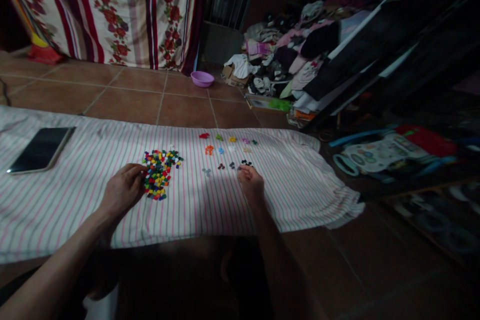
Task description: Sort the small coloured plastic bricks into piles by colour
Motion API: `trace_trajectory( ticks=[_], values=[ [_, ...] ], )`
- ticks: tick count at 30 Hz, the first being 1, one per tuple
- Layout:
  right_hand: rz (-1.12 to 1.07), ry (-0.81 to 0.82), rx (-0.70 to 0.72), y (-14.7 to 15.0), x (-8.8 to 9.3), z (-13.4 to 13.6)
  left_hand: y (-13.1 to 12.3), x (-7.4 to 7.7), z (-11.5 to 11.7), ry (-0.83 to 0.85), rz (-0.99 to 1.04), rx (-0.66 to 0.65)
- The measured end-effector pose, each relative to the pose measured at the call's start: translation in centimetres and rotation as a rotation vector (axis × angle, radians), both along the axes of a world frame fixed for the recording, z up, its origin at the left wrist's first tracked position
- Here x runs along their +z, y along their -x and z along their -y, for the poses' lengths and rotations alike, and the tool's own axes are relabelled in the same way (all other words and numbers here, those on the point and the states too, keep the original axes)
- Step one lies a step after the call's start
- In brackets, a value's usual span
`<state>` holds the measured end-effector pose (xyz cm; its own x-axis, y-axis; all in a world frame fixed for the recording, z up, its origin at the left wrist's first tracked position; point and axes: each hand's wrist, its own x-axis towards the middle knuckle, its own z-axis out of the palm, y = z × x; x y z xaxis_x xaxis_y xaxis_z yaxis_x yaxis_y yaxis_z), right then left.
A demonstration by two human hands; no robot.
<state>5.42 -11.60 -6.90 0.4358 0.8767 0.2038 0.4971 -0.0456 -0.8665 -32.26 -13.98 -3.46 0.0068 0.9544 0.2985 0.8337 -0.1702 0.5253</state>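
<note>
A mixed pile of small coloured cubes [157,172] lies left of centre on the striped cloth [187,210]. At the pile's left edge is my left hand [125,185], its fingers drawn together against the cubes; what they hold is hidden. My right hand [251,180] is pinched beside small black pieces [246,162] and dark grey pieces [232,165]; anything between its fingertips is too small to name. Sorted by colour, little groups lie nearby: red [203,135], orange [209,150], blue [221,150], yellow [232,139], brown [221,166] and light grey pieces [206,172], among others.
A dark-screened tablet [41,150] rests on the cloth at the left. Beyond the cloth, a purple basin [202,79] stands on the tiled floor near a floral curtain [112,15]. Clothes [285,55] are heaped at the back right, and a shelf with a colourful item [378,157] stands right.
</note>
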Motion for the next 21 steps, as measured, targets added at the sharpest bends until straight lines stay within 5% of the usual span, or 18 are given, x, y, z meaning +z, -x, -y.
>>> trace_trajectory(
  ticks=[21],
  values=[
    [0.404,0.040,-0.119,1.4,0.2,-1.3,0.2,0.5,0.2,0.021,0.029,-0.018]
  ],
)
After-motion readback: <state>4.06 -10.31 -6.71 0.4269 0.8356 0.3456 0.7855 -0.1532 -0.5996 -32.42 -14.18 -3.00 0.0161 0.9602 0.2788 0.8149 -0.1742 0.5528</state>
